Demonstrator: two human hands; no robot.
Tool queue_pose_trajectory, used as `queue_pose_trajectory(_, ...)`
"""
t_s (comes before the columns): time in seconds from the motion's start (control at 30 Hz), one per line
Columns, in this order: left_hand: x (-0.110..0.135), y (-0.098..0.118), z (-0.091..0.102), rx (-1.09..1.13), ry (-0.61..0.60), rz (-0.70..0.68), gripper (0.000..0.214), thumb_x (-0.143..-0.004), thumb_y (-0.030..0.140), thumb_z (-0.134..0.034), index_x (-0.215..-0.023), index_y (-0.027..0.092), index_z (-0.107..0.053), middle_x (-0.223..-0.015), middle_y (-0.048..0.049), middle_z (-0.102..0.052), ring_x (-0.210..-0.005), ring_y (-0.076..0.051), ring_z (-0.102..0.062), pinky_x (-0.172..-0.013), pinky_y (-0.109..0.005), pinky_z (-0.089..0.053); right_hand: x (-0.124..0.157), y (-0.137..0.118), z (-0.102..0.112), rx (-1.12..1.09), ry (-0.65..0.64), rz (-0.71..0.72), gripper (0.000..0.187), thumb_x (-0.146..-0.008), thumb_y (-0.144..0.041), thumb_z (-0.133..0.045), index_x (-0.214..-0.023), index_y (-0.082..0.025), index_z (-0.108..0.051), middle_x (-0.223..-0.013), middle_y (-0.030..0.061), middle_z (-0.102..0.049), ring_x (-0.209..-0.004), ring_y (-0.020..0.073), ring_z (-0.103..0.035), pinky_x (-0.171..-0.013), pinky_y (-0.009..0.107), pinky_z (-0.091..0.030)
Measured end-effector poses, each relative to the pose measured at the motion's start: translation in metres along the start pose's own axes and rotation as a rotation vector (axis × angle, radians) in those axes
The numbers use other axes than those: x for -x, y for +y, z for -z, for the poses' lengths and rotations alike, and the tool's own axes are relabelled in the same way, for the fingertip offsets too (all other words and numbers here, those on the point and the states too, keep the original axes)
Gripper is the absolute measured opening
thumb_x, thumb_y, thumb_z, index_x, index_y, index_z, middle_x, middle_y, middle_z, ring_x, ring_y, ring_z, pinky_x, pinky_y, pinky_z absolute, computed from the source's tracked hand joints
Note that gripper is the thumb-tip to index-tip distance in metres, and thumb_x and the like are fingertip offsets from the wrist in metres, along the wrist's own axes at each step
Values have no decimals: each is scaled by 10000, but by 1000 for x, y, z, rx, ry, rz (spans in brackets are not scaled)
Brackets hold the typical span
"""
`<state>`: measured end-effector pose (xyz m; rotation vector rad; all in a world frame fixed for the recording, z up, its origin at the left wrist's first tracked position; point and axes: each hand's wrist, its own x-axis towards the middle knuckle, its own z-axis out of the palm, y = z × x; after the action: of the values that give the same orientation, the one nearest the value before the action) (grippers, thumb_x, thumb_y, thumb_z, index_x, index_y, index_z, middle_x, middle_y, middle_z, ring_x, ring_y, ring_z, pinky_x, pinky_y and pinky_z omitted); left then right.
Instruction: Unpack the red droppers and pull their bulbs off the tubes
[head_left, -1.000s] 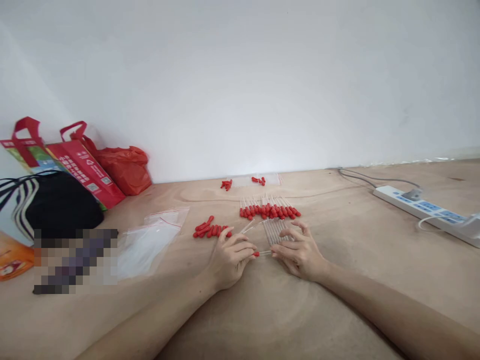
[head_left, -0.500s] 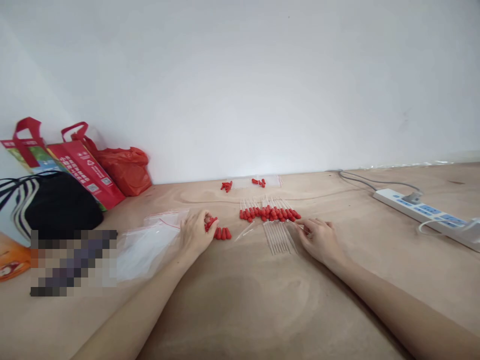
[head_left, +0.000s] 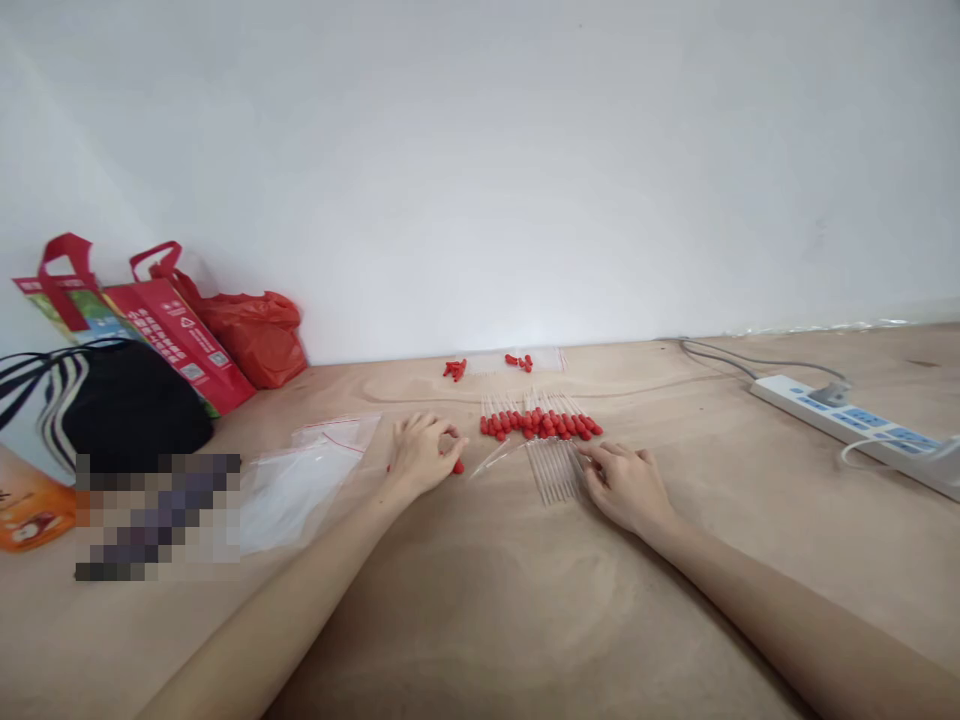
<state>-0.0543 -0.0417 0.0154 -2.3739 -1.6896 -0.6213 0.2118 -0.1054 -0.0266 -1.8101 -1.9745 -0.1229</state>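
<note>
My left hand (head_left: 422, 452) lies over a small pile of loose red rubber bulbs (head_left: 457, 466) on the wooden table (head_left: 487, 610), fingers curled around them. My right hand (head_left: 624, 482) rests at the right edge of a row of clear glass tubes (head_left: 553, 468), fingertips pinching at one tube. Behind the tubes lies a row of finished droppers with red bulbs (head_left: 540, 422). Two smaller clusters of red bulbs (head_left: 454, 369) sit farther back near the wall.
Clear zip bags (head_left: 300, 480) lie left of my left hand. Red shopping bags (head_left: 172, 320) and a black striped bag (head_left: 97, 410) stand at the far left. A white power strip (head_left: 847, 425) with cables lies at the right.
My hands parted from the middle, where they held one dropper together. The left went to the red bulb pile, then shifted right over it; the right moved to the tube row's edge.
</note>
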Motion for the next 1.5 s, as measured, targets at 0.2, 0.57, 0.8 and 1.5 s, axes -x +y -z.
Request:
queue_pose_trajectory(0.2, -36, 22, -17, 128, -160, -183, 276, -722, 464, -559, -864, 228, -574, -938, -3, -620, -958, -214, -513, -857, -360, -294, 0, -1, 0, 7, -49, 9, 291, -817, -221, -374, -1007, -240, -594, -965, 49, -638, -889, 179, -542, -664, 288, -254)
queue_pose_trajectory(0.57, -50, 25, -31, 172, -175, -173, 191, -739, 416, -560, -759, 239, -627, -736, 26, -650, -745, -165, -576, -768, -317, -354, -4, 8, -4, -60, 1, 15, 273, -843, -215, -359, -938, -237, -614, -984, 45, -637, -887, 178, -547, -679, 300, -287)
queue_pose_trajectory(0.8, -49, 27, -36, 253, -140, -65, 145, -721, 349, -578, -740, 211, -614, -693, 15, -661, -684, -160, -604, -640, -268, -420, -4, 7, -3, -83, 62, 31, 243, -828, -221, -395, -914, -251, -620, -916, 23, -657, -868, 180, -554, -662, 302, -285)
queue_pose_trajectory(1.5, 52, 27, -18, 468, 132, -396, 159, -813, 194, -461, -939, 191, -559, -862, -45, -653, -827, -146, -611, -763, -282, -499, 6, -18, 1, -58, 242, 551, 350, -815, -401, -487, -1136, -273, -547, -1208, 62, -521, -1152, 237, -399, -991, 487, -193)
